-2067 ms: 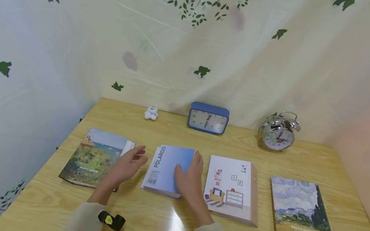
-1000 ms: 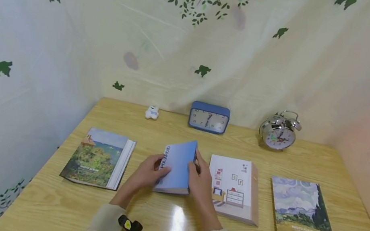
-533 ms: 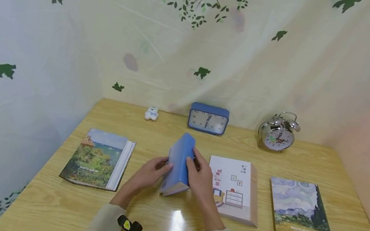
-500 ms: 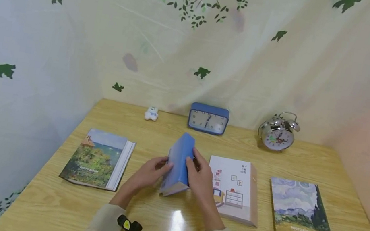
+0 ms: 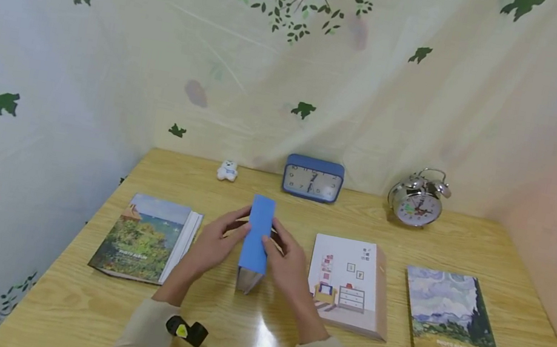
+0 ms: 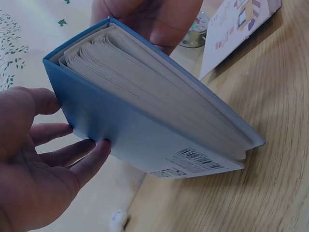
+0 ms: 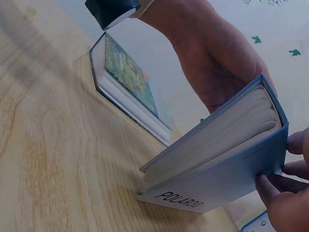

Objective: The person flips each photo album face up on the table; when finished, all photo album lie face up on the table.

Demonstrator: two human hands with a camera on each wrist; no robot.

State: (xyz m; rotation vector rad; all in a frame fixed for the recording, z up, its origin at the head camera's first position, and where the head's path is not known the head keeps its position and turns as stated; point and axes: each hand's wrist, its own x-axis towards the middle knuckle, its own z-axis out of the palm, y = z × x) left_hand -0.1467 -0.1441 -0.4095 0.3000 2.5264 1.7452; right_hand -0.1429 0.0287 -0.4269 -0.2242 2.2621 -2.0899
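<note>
A blue photo album [image 5: 258, 234] stands on its page edges on the table, spine up, between the two hands. In the left wrist view the left hand [image 5: 213, 245] has its fingertips on the cover with the barcode [image 6: 193, 159]. The right hand [image 5: 290, 262] holds the opposite side, its thumb by the spine. In the right wrist view the right fingertips press the cover lettered POLAROID [image 7: 178, 199], low at the right. The pages [image 6: 145, 82] fan slightly apart between the covers. A landscape album [image 5: 142, 240] lies left of the left hand, and a white illustrated album [image 5: 349, 277] right of the right hand.
Another painted album [image 5: 454, 326] lies at the far right of the wooden table [image 5: 205, 345]. Along the back stand a small white bear figure [image 5: 227, 171], a blue clock [image 5: 313, 179] and a silver twin-bell alarm clock [image 5: 417, 203]. A patterned curtain [image 5: 248, 89] hangs behind.
Both hands have closed in on the blue album, which lay flat, and turned it up from its right side until its spine faces upward. The other albums and clocks have not moved.
</note>
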